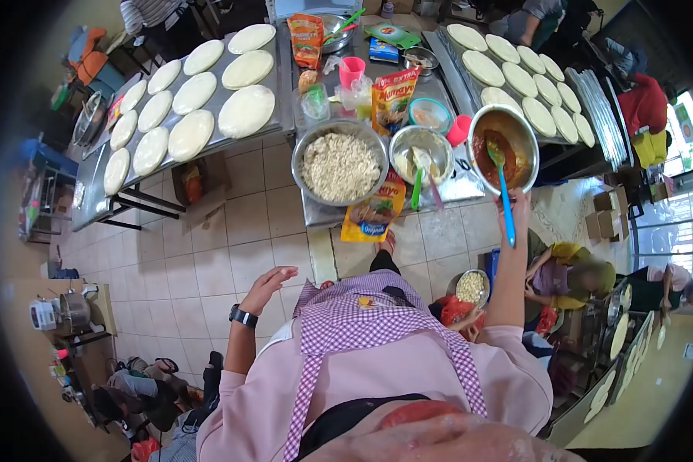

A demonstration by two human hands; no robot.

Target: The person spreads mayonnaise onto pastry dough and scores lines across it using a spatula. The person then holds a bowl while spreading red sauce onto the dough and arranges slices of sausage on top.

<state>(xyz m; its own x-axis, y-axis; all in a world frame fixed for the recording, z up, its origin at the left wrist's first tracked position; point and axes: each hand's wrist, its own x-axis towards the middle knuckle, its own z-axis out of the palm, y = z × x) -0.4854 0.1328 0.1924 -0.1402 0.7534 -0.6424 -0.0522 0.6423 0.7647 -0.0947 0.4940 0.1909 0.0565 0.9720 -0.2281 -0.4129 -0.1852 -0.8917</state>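
Note:
My right hand [517, 206] grips the near rim of a steel bowl [520, 125] with red sauce inside. A spoon with a blue handle [506, 202] leans in the sauce, its handle crossing in front of that hand. My left hand [268, 289] is in the air over the floor, fingers stretched out, holding nothing. Left of the sauce bowl stands a smaller bowl of pale cream [401, 143] with green-handled and pink-handled utensils. Beside it is a large bowl of pale crumbly mixture [340, 167]. A mayo pouch [372, 218] lies at the table's front edge.
Dough rounds [191, 135] cover the left table, and more dough rounds [520, 79] lie on the right table. Pouches, a pink cup [352, 71] and a blue-rimmed tub [430, 115] crowd the middle table. A seated person [574, 277] is at the right.

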